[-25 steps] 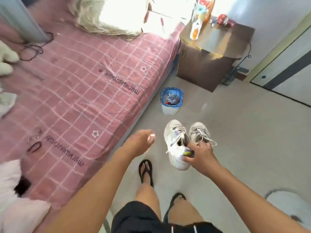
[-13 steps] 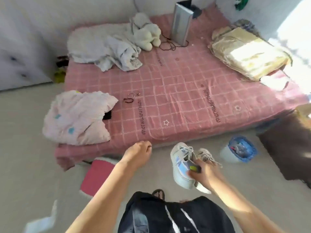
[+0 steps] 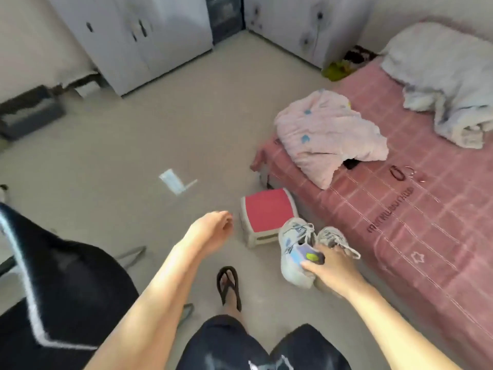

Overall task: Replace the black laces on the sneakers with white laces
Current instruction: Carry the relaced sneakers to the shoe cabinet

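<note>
I have swung round from the bed point(image 3: 416, 198) toward the red stool point(image 3: 266, 209), my right hand point(image 3: 333, 271) keeping its grip clamped on both sneakers point(image 3: 296, 252) above the floor, left hand point(image 3: 210, 231) loosely curled and empty, so I judge relacing hasn't begun.

Soft, even daylight; motion blur smears the white panelled wardrobe doors point(image 3: 149, 41), with wide-angle bending toward the edges around them
</note>
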`<state>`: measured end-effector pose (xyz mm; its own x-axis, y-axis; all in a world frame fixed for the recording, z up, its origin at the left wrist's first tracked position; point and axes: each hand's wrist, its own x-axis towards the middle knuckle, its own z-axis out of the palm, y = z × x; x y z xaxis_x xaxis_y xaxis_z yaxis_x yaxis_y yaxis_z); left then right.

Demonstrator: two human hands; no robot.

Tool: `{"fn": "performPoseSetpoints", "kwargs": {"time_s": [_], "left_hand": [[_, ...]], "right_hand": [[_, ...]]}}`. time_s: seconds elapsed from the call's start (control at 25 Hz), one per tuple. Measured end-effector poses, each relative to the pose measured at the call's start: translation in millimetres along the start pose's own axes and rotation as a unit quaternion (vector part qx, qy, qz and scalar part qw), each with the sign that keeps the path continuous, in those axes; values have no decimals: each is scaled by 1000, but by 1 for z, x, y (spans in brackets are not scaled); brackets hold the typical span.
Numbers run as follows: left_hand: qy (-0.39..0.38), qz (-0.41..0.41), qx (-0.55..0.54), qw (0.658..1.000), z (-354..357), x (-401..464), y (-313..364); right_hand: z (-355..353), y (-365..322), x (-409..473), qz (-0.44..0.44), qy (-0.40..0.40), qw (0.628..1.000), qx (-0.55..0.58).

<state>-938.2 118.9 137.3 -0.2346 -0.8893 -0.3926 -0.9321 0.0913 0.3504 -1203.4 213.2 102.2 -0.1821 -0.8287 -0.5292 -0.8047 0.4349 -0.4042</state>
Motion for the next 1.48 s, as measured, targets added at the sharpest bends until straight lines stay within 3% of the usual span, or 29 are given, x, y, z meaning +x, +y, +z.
{"fn": "performPoseSetpoints", "kwargs": {"time_s": [0.28, 0.4, 0.68, 0.88, 1.04, 1.24, 1.48], "left_hand": [[17, -132, -103, 986, -48, 14, -175], [43, -166, -123, 977, -83, 46, -218], [21, -84, -236, 968, -167, 145, -249], [60, -134, -249, 957, -237, 199, -328], [84, -172, -243, 951, -305, 289, -365], [89, -122, -247, 957, -394, 438, -362], [57, -95, -241, 964, -462, 610, -374]], "right_hand": [[34, -178, 107, -98, -78, 986, -112], [29, -245, 140, -135, -70, 981, -123], [9, -360, 246, -164, -53, 981, -87], [-25, -432, 378, -90, -103, 987, 79], [-61, -508, 486, -102, -83, 991, 38], [-97, -600, 583, -167, -74, 981, -64], [-146, -682, 706, -164, -119, 979, -8]]}}
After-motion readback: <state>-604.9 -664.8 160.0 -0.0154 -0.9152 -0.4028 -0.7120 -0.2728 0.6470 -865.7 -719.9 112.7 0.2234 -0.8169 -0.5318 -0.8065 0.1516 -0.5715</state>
